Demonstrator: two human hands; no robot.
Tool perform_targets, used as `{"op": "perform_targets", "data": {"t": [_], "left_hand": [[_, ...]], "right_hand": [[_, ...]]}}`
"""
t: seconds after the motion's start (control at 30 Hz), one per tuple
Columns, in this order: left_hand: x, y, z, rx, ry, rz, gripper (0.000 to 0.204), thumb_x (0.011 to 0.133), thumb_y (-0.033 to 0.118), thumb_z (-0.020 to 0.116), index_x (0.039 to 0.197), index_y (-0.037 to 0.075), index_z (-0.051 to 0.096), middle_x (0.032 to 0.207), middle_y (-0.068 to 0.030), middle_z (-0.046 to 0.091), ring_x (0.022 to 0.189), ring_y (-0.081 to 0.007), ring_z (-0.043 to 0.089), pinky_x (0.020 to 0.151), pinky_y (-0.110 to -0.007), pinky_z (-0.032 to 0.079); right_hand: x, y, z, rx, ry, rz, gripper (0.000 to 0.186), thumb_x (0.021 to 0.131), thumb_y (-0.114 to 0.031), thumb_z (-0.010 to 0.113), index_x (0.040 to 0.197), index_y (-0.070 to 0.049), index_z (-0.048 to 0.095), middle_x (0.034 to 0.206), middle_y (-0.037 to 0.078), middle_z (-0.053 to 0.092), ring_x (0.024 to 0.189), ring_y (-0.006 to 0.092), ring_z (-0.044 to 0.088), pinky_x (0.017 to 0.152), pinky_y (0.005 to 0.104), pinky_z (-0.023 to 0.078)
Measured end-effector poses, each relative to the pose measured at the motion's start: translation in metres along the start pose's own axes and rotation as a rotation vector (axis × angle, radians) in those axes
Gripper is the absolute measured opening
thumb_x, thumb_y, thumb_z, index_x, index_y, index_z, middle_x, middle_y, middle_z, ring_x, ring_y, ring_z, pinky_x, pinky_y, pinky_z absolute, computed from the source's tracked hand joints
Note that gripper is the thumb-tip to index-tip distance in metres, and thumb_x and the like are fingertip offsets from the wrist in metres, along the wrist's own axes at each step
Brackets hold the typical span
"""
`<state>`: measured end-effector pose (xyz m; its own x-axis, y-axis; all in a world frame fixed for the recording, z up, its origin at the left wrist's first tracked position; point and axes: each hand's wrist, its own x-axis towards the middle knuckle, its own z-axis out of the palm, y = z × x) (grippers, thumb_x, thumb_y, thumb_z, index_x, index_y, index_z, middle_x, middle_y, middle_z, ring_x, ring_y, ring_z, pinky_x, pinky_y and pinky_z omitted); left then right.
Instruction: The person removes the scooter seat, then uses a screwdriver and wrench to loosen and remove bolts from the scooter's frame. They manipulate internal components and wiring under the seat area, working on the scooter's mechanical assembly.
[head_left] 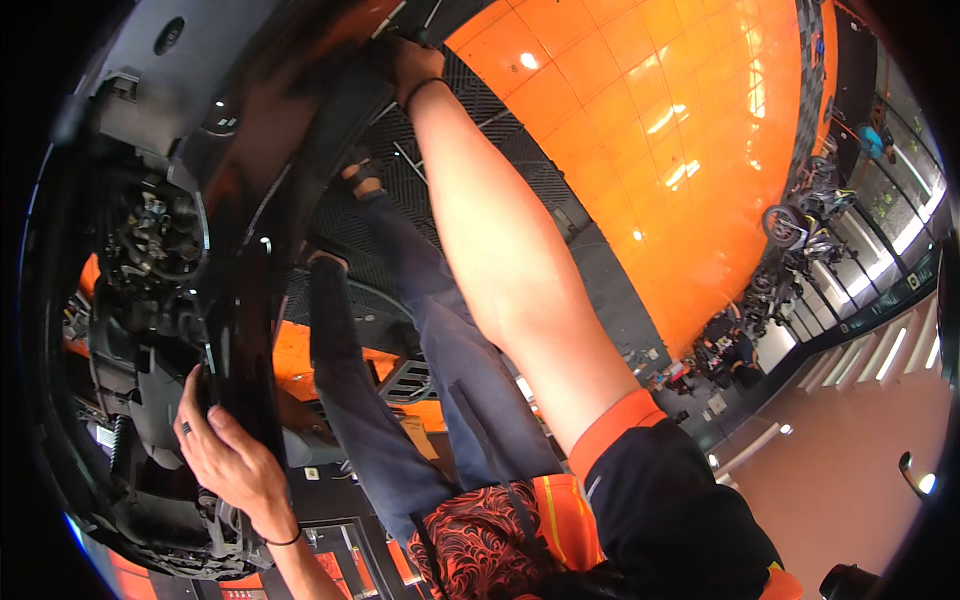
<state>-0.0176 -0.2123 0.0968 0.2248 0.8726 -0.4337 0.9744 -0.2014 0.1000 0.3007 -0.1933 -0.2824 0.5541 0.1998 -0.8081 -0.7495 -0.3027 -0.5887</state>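
Note:
A scooter with glossy black body panels fills the left side, and its inner mechanical parts lie bare. My left hand, with a dark ring on one finger, rests at the edge of the black bodywork beside the opening. Its fingers are stretched out, and nothing is seen in them. Far ahead, at the end of my outstretched arm, my right hand touches or nearly touches a dark part of the scooter. Shadow and the hand itself hide those fingers, so whether they grip anything is not visible.
Under my feet lies a dark ribbed mat, with a glossy orange tiled floor to its right. Several motorcycles stand along a railing at the far right. A coil spring shows inside the scooter's frame.

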Motion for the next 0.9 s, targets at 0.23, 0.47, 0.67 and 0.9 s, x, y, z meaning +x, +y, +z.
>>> {"op": "perform_targets", "data": {"t": [0.23,0.47,0.67,0.9], "left_hand": [[0.001,0.01,-0.004,-0.042,0.042,0.03,0.036,0.1,0.027,0.052,0.124,0.005,0.065,0.112,-0.017,0.068,0.108,-0.0376,0.061,0.093,-0.047,0.046],[-0.004,0.002,-0.012,-0.134,0.055,-0.044,0.048,0.092,0.031,0.066,0.131,0.004,0.058,0.122,-0.0171,0.063,0.111,-0.0357,0.059,0.092,-0.045,0.045],[-0.004,-0.005,-0.012,-0.233,0.033,-0.118,0.04,0.097,0.033,0.06,0.124,0.003,0.062,0.121,-0.0184,0.065,0.109,-0.036,0.061,0.092,-0.046,0.047],[0.01,-0.026,-0.024,-0.782,-0.278,-0.321,0.04,0.104,0.034,0.051,0.112,-0.002,0.065,0.113,-0.0226,0.066,0.11,-0.0399,0.061,0.094,-0.047,0.047]], "right_hand": [[-0.028,-0.025,-0.042,-0.258,-0.105,-0.015,0.028,0.089,-0.02,0.072,0.115,-0.009,0.071,0.103,0.005,0.073,0.086,0.0162,0.067,0.067,0.0312,0.052],[-0.176,-0.046,-0.071,-0.379,-0.105,-0.293,0.036,0.1,-0.021,0.063,0.131,-0.003,0.061,0.092,0.003,0.066,0.076,0.0078,0.059,0.056,0.0244,0.046],[-0.324,-0.067,-0.065,-0.538,-0.436,-0.288,0.029,0.101,-0.017,0.06,0.125,0.0,0.06,0.078,-0.001,0.054,0.06,0.0053,0.048,0.054,0.0222,0.04],[-0.398,-0.101,0.038,-0.803,-0.854,-0.627,0.047,0.093,-0.007,0.068,0.138,-0.001,0.054,0.1,0.011,0.068,0.09,0.0205,0.068,0.083,0.0326,0.053]]}}
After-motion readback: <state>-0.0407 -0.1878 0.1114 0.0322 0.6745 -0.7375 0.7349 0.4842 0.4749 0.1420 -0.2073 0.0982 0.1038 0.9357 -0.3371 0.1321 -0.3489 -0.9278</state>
